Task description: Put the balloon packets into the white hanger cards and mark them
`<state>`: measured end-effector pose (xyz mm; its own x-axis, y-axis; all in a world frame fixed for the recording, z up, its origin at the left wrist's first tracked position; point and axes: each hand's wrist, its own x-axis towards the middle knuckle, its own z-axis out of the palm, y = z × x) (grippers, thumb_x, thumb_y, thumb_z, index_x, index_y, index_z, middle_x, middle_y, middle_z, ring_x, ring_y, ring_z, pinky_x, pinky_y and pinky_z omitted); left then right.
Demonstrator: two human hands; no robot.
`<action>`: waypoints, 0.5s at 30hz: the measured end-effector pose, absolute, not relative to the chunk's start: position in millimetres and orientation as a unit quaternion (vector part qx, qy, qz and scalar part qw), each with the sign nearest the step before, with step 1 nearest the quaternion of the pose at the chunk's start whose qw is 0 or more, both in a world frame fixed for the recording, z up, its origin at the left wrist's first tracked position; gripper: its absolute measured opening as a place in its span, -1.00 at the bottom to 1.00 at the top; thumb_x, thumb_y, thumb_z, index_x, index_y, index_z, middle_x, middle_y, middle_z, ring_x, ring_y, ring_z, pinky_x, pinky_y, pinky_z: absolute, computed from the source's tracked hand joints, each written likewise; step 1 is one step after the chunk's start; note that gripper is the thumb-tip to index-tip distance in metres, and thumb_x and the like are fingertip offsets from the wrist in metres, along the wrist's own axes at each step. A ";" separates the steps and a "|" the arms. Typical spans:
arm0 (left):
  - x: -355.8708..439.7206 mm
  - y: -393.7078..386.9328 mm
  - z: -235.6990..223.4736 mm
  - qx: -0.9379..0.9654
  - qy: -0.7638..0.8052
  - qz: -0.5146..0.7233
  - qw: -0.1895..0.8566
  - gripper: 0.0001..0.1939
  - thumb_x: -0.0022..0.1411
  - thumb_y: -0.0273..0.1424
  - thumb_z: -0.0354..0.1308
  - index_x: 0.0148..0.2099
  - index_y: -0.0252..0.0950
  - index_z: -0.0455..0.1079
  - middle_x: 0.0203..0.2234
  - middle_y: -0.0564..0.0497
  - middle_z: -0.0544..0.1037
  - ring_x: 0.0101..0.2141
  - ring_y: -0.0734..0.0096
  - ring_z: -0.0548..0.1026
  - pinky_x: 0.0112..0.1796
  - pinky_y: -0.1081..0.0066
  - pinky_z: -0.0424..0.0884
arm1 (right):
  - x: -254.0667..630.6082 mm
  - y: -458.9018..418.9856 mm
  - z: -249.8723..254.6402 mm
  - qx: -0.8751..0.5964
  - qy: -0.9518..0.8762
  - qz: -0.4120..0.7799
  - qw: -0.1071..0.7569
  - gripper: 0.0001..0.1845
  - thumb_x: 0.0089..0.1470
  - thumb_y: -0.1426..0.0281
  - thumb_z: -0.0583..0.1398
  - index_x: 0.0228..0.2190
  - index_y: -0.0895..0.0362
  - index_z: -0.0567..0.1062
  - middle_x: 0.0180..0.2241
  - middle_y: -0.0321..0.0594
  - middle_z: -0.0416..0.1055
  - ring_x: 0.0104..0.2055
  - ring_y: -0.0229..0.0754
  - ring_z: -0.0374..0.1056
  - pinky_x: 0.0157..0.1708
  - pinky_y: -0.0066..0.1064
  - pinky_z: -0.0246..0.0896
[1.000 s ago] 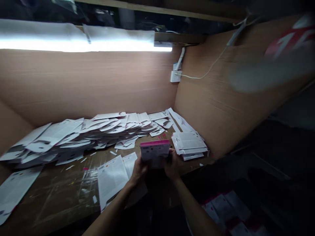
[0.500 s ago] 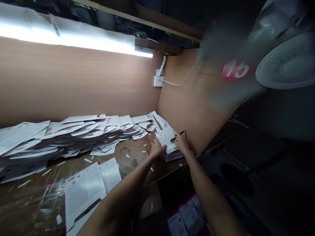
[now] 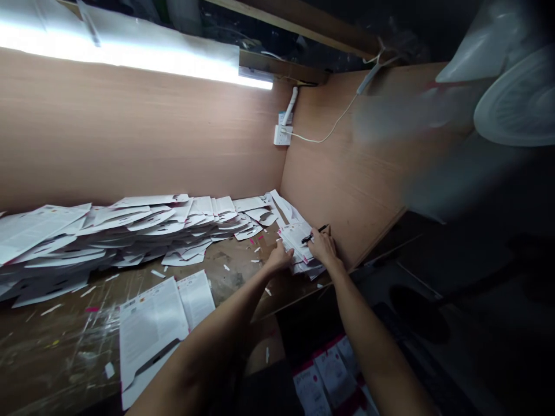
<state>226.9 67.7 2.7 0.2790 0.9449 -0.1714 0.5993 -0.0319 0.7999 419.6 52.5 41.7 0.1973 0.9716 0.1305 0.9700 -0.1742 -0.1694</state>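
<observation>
In the far right corner of the table lies a small, uneven stack of white printed card sleeves [image 3: 296, 235]. My left hand [image 3: 280, 257] is at the stack's left edge, its thumb over the top sleeve and its fingers curled by the side, partly hidden. My right hand [image 3: 323, 245] is closed around a slim black pen [image 3: 307, 238] and rests against the stack's right side. The pen lies slanted across the top sleeve; its exact tip is too small to make out.
A long, loose heap of white sleeves [image 3: 143, 225] runs along the back wall. Two flat sleeves [image 3: 151, 323] lie near my left forearm, amid paper scraps. A wall socket [image 3: 282, 134] with a cable sits in the corner. A blurred fan [image 3: 515, 104] hangs at upper right.
The stack's sleeves look more spread at its lower edge now. My left hand's fingers have shifted slightly along the stack's left side. My right hand still holds the pen. The view has tilted slightly.
</observation>
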 end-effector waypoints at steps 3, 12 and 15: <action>213.2 66.1 2.1 0.726 0.543 0.202 0.370 -0.25 0.36 -0.14 0.17 0.42 -0.37 0.04 0.32 -0.47 0.34 0.28 -0.12 0.41 0.24 0.14 0.30 | 419.3 50.2 38.7 -0.766 -0.635 0.009 0.105 -0.64 0.33 0.36 0.13 0.11 0.16 0.45 -0.05 0.07 0.54 0.06 0.10 0.45 0.02 -0.28 0.15; 215.5 56.3 2.7 0.860 0.405 0.159 0.268 0.09 -0.08 0.19 0.47 0.32 -0.32 0.23 0.36 -0.41 0.26 0.46 -0.22 0.00 0.44 -0.03 -0.21 | 416.4 22.5 37.6 -0.771 -0.628 -0.014 0.106 -0.68 0.30 0.37 0.17 0.05 0.15 0.47 -0.07 0.06 0.55 0.03 0.10 0.44 -0.05 -0.29 0.15; 215.1 41.6 3.0 0.876 0.386 0.172 0.231 -0.13 0.03 0.16 0.42 0.21 -0.27 0.31 0.25 -0.34 0.37 0.42 -0.17 0.11 0.45 -0.02 -0.21 | 416.1 8.1 36.1 -0.775 -0.621 -0.029 0.112 -0.69 0.28 0.39 0.18 0.04 0.15 0.47 -0.08 0.10 0.56 0.05 0.14 0.43 -0.02 -0.25 0.15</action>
